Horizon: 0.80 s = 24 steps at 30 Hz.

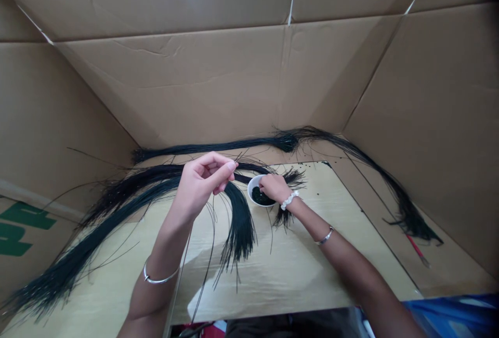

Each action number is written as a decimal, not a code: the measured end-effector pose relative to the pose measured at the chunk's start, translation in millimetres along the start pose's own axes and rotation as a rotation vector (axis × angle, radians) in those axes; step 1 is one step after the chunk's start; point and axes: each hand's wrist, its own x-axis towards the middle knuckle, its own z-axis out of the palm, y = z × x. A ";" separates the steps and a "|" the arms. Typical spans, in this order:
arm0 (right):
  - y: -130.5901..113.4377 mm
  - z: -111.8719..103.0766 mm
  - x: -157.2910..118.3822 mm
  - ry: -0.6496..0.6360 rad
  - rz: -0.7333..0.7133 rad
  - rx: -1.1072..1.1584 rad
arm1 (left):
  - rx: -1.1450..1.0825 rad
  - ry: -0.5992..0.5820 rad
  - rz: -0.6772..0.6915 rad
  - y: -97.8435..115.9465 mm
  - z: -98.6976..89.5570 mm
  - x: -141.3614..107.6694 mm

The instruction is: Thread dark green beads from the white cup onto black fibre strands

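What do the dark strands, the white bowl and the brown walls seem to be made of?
The dark green strands look like synthetic fibre or coated wire, glossy, springing in long curves; hard to say which. The white bowl seems glazed ceramic, smooth-rimmed, possibly plastic. The brown walls look like matte cardboard, with creases and folded seams.

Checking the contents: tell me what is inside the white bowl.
The white bowl holds a dark mass; the right hand covers part, hiding what lies beneath.
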 end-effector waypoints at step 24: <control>-4.2 -81.8 -20.8 0.455 -0.409 1.269 | 0.144 0.015 0.003 -1.9 -0.7 4.4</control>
